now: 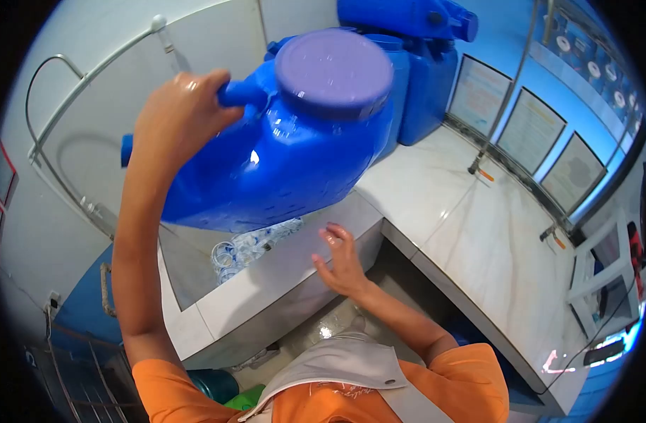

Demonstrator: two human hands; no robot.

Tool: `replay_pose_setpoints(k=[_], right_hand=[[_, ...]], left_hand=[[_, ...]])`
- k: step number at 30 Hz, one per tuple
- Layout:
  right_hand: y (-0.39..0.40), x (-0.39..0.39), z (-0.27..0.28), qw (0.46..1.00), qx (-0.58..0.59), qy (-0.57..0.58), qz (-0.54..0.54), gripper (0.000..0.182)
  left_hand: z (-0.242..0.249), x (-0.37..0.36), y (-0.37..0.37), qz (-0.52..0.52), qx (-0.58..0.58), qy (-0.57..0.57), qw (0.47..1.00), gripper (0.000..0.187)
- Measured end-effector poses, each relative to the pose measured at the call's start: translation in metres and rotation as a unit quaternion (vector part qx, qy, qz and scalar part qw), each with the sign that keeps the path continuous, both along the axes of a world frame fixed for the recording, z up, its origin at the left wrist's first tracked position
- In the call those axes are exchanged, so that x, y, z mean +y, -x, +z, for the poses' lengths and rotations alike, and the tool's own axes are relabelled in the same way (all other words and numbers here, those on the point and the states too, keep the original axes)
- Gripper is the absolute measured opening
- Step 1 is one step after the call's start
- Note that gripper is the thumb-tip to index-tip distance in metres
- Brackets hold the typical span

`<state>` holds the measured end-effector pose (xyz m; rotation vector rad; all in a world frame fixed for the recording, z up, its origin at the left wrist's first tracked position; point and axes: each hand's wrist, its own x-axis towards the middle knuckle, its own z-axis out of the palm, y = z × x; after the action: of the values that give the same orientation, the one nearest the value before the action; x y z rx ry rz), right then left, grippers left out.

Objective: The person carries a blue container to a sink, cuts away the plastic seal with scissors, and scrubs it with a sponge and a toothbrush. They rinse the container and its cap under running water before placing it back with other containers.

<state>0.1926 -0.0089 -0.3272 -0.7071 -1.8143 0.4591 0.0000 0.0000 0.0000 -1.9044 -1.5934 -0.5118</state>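
My left hand [182, 113] is wrapped round the handle of a big blue water container [266, 169] and holds it up, tilted, over the tiled basin. A wide purple-blue cap [335, 67] covers its mouth, and its wet surface shows drops. Below and to the right of the container, my right hand [342, 262] is apart from it, fingers spread and holding nothing. Under the container, many clear and blue plastic caps or seals [245, 248] lie in the basin; their exact kind is hard to make out.
More blue containers [427, 92] are stacked on the white tiled counter [471, 190] at the back. Taps with orange handles [485, 175] stand along the wall. A metal pipe [62, 113] runs along the left wall. The basin's tiled rim [266, 282] lies before me.
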Motion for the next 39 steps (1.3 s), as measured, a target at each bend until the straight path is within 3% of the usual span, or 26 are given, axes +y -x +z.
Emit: replay_pose_setpoints(k=[2, 3, 6, 11, 13, 15, 18, 20, 22, 28, 32, 34, 35, 37, 39], right_hand=[[0.008, 0.004, 0.007, 0.989, -0.088, -0.113, -0.035, 0.063], [0.005, -0.030, 0.008, 0.994, -0.059, -0.075, -0.045, 0.063], [-0.014, -0.009, 0.026, 0.987, -0.105, -0.109, -0.047, 0.068], [-0.055, 0.033, 0.013, 0.966, -0.150, -0.032, -0.210, 0.088], [-0.088, 0.069, 0.000, 0.947, -0.156, 0.022, -0.279, 0.091], [-0.130, 0.121, -0.027, 0.917, -0.158, -0.039, -0.363, 0.085], [-0.198, 0.174, -0.035, 0.914, -0.127, -0.077, -0.377, 0.083], [-0.235, 0.206, -0.030, 0.920, -0.097, -0.086, -0.370, 0.085], [-0.272, 0.241, -0.025, 0.918, -0.086, -0.077, -0.380, 0.087], [-0.337, 0.313, -0.016, 0.907, -0.101, -0.043, -0.408, 0.084], [-0.307, 0.331, -0.020, 0.909, -0.088, -0.015, -0.406, 0.081], [-0.247, 0.306, -0.020, 0.882, -0.008, 0.152, -0.447, 0.077], [-0.212, 0.292, -0.037, 0.899, -0.025, 0.157, -0.408, 0.077], [-0.135, 0.254, -0.068, 0.974, -0.099, 0.073, -0.188, 0.073], [-0.057, 0.188, -0.066, 0.986, -0.158, 0.050, 0.026, 0.064]], left_hand=[[0.009, 0.025, -0.019, -0.022, -0.041, 0.015, 0.999, 0.031], [0.013, 0.028, -0.060, -0.030, -0.010, 0.052, 0.998, 0.031], [0.006, 0.085, -0.121, -0.092, -0.016, 0.084, 0.992, 0.031], [-0.029, 0.193, -0.237, -0.152, -0.005, 0.112, 0.982, 0.034], [-0.042, 0.222, -0.283, -0.170, -0.053, 0.077, 0.981, 0.039], [-0.047, 0.248, -0.325, -0.201, -0.078, 0.043, 0.976, 0.039], [-0.038, 0.264, -0.357, -0.248, -0.105, -0.050, 0.962, 0.037], [-0.043, 0.255, -0.351, -0.286, -0.116, -0.144, 0.940, 0.026], [-0.071, 0.247, -0.330, -0.320, -0.154, -0.166, 0.920, 0.019], [-0.225, 0.212, -0.249, -0.211, -0.279, 0.040, 0.936, 0.017], [-0.308, 0.165, -0.198, -0.111, -0.336, 0.100, 0.930, 0.021], [-0.333, 0.134, -0.169, -0.040, -0.368, 0.115, 0.922, 0.022], [-0.344, 0.117, -0.155, -0.022, -0.377, 0.117, 0.918, 0.023], [-0.354, 0.078, -0.129, 0.041, -0.398, 0.104, 0.910, 0.024], [-0.356, 0.036, -0.104, 0.045, -0.435, 0.055, 0.897, 0.026]])
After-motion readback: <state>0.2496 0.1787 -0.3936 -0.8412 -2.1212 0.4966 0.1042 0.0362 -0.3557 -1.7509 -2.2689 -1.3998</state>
